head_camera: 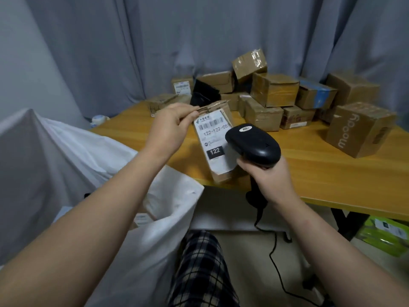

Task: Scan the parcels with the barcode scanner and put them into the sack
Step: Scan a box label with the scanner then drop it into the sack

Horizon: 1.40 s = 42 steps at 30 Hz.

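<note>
Left hand (170,127) pinches parcel (218,147) by top edge; right hand (269,176) grips scanner (253,144). Aim scanner at upper barcode, hold label flat, steady. Sack (155,218) open below left.

About 14 parcels (274,89), 1 scanner (252,144), 1 sack (155,240).

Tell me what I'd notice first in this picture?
In the middle, the left hand pinches the top of a brown parcel with a white label, while the right hand grips a black barcode scanner in front of it. Behind, a heap of cardboard boxes sits on the wooden table, and a white sack stands open at lower left.
</note>
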Each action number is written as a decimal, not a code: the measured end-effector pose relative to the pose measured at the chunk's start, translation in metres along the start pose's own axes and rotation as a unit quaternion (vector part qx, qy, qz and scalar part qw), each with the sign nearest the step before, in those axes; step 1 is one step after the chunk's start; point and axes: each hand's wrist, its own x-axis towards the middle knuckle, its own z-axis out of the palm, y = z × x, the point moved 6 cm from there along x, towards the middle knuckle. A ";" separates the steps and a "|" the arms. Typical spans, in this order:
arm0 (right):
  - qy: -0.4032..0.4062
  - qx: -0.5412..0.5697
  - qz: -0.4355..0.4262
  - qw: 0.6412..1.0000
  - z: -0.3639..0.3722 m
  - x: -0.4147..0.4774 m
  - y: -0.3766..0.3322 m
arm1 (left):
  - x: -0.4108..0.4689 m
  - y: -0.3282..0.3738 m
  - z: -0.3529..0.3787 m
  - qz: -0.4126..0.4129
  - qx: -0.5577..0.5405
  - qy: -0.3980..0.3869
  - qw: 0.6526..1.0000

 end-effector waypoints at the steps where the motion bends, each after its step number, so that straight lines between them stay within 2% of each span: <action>1: -0.033 0.010 0.002 0.999 0.019 0.003 -0.004 | -0.007 -0.006 -0.025 0.000 0.019 0.009 1.000; 6: -0.198 0.035 0.001 0.980 0.133 -0.006 -0.025 | -0.050 -0.034 -0.141 -0.036 0.111 0.041 0.992; 10: -0.271 0.031 0.043 0.961 0.202 -0.022 -0.021 | -0.085 -0.049 -0.196 -0.033 0.238 0.014 0.971; 14: -0.308 -0.018 0.064 0.949 0.233 -0.039 -0.004 | -0.113 -0.088 -0.203 -0.084 0.364 -0.098 0.922; 18: -0.312 -0.077 0.075 0.944 0.242 -0.050 0.017 | -0.144 -0.135 -0.170 -0.171 0.451 -0.236 0.844; 20: -0.305 -0.090 0.087 0.944 0.239 -0.053 0.027 | -0.166 -0.156 -0.142 -0.214 0.437 -0.306 0.818; 23: -0.286 -0.098 0.103 0.948 0.229 -0.054 0.038 | -0.193 -0.173 -0.102 -0.282 0.352 -0.377 0.809; 25: -0.274 -0.108 0.112 0.949 0.220 -0.054 0.045 | -0.192 -0.171 -0.084 -0.276 0.328 -0.386 0.817; 29: -0.220 -0.110 0.122 0.962 0.197 -0.043 0.050 | -0.158 -0.145 -0.066 -0.198 0.328 -0.317 0.867; 34: -0.141 -0.089 0.122 0.978 0.138 -0.014 0.040 | -0.105 -0.103 -0.030 -0.098 0.307 -0.264 0.909; 38: -0.056 -0.087 0.124 0.987 0.059 0.011 0.029 | -0.065 -0.067 0.022 -0.031 0.263 -0.249 0.932; 42: 0.052 -0.075 0.144 0.985 -0.028 0.028 0.023 | -0.035 -0.023 0.086 -0.001 0.228 -0.280 0.933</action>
